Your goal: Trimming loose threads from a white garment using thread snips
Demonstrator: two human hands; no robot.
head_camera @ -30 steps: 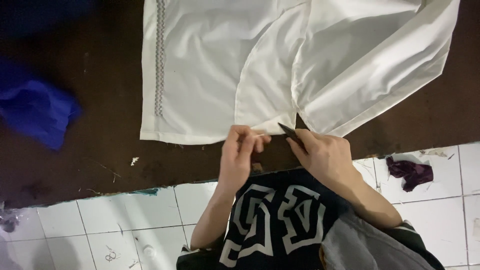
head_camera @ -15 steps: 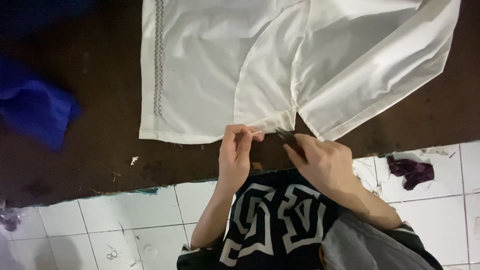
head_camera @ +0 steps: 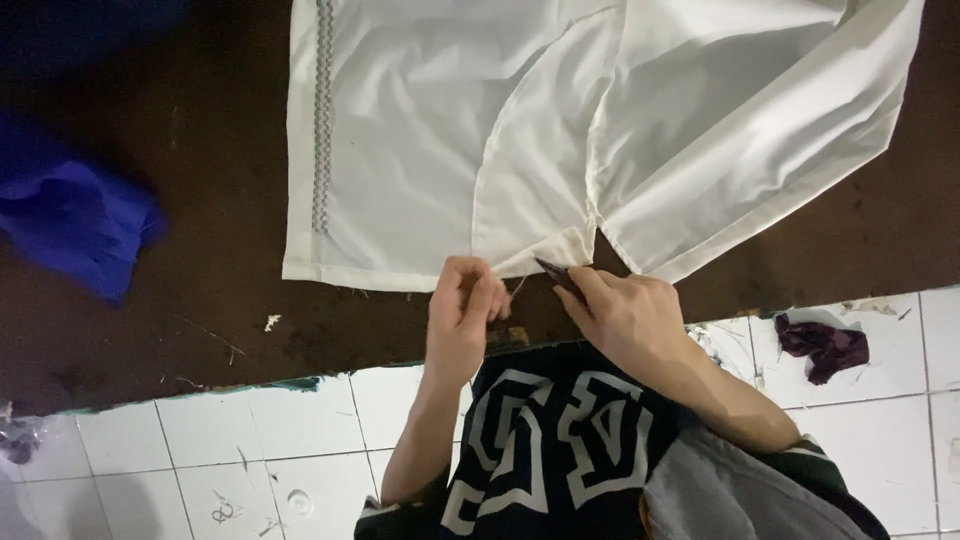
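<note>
A white garment (head_camera: 450, 140) lies spread on a dark brown table (head_camera: 180, 290), with a grey stitched line down its left part. My left hand (head_camera: 462, 315) pinches the garment's near hem between thumb and fingers. My right hand (head_camera: 625, 320) holds small dark scissors (head_camera: 557, 275), their tip pointing at the hem just right of my left fingers. A thin loose thread shows between the two hands.
A blue cloth (head_camera: 70, 225) lies bunched at the table's left. Below the table edge is a white tiled floor (head_camera: 200, 450) with a purple fabric scrap (head_camera: 825, 345) at the right and small scraps at the far left. Thread bits dot the table.
The view has shifted slightly, so the garment sits a little higher. My left hand has moved a bit right along the hem, and the scissors' tip is closer to it.
</note>
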